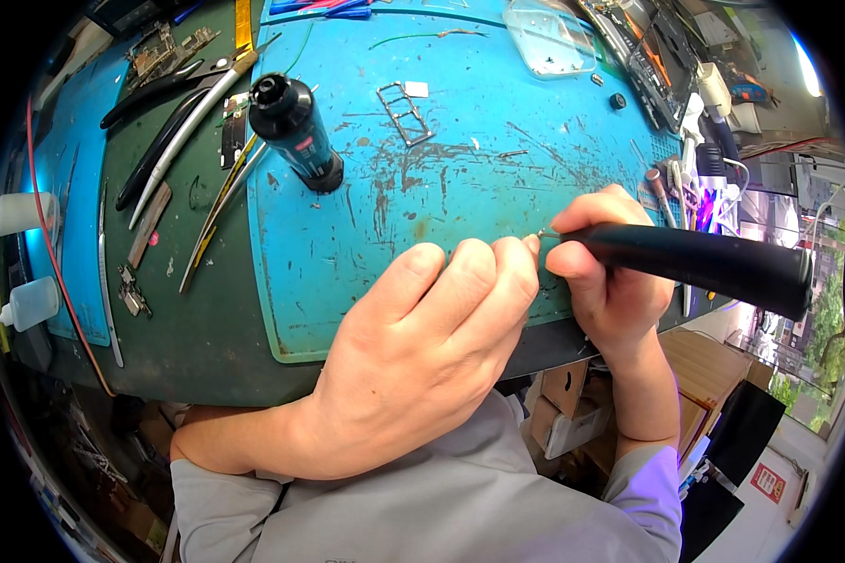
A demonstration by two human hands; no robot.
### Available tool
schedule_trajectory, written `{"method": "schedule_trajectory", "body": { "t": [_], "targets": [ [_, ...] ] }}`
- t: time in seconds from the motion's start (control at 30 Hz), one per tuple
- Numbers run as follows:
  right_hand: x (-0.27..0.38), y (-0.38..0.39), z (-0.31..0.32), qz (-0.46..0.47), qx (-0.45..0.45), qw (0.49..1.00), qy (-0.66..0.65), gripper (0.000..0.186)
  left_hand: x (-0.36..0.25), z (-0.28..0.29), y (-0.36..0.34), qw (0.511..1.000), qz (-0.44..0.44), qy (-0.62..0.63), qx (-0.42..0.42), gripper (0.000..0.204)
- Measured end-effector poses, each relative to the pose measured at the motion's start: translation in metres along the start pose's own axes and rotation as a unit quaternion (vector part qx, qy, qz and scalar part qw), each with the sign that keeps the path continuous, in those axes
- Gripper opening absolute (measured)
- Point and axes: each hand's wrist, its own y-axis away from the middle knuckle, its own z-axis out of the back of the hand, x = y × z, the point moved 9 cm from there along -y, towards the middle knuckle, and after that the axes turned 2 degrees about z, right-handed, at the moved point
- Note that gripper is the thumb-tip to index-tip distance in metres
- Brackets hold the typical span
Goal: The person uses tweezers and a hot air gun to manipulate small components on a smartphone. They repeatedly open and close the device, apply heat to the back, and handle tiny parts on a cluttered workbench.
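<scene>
A thick black pen-shaped tool (695, 261) rests in my right hand (615, 296), thumb and forefinger gripping near its front end. Its thin metal tip (546, 235) points left, right up against the fingertips of my left hand (418, 342). My left hand is closed with its back toward me, the fingers curled and pinched together; whatever it pinches is hidden or too small to name. Both hands are over the near right part of the blue work mat (338, 272). Beyond them a small metal frame (406, 114) with rectangular openings lies on the mat.
A black bottle (296, 136) stands upright on the mat. To the left lie black-handled pliers (164, 94), a brush (192, 136), tweezers (221, 211) and circuit board pieces (164, 56). A clear plastic tray (549, 38) sits at the back, with cables (695, 192) at the right edge.
</scene>
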Motion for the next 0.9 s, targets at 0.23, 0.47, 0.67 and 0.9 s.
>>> {"method": "schedule_trajectory", "body": {
  "t": [0.23, 0.47, 0.67, 0.9],
  "targets": [
    [0.0011, -0.0011, -0.0007, -0.001, 0.004, 1.000, 0.007, 0.024, -0.0006, 0.0003, 0.0002, 1.000, -0.005, -0.002, -0.004, 0.042],
    [-0.0003, 0.0020, 0.0055, -0.003, -0.023, 0.999, 0.027, 0.025, -0.0001, -0.0003, 0.0003, 1.000, 0.005, 0.002, -0.008, 0.047],
    [-0.0007, 0.0017, 0.0026, -0.004, -0.011, 1.000, 0.014, 0.026, 0.0005, 0.0001, -0.0007, 1.000, 0.010, 0.017, 0.006, 0.049],
    [0.0005, -0.0003, 0.0000, -0.008, 0.003, 1.000, 0.014, 0.026, 0.0009, 0.0000, -0.0008, 0.999, 0.010, 0.022, 0.020, 0.049]
  ]
}}
